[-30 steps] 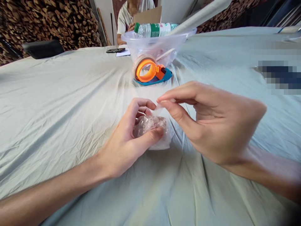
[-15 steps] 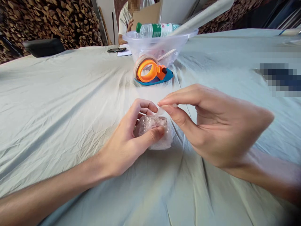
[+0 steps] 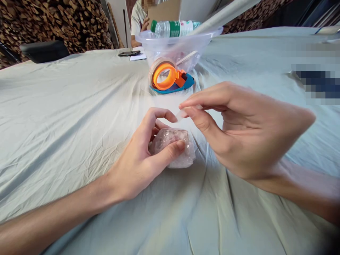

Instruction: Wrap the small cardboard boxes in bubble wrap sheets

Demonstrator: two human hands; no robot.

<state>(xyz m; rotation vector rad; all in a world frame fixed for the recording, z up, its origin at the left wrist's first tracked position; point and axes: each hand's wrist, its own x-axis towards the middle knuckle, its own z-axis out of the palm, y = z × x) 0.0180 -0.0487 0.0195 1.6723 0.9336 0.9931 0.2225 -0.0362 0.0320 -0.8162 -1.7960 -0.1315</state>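
A small bundle in clear bubble wrap rests on the cloth-covered table; what is inside it cannot be made out. My left hand is closed round it from the left, thumb on top and fingers curled behind. Above and to the right, my right hand pinches a short strip of clear tape between thumb and forefinger. The strip's lower end is close to my left forefinger; whether they touch is hard to tell.
Beyond my hands lies a blue and orange tape dispenser. Behind it stands a translucent plastic basin holding a green-capped bottle and a long white roll. A phone, a black case and a seated person are farther off.
My right hand has risen slightly with the tape strip, which now stands apart from the wrapped bundle. My left forefinger has lifted a little; its thumb stays on the bundle.
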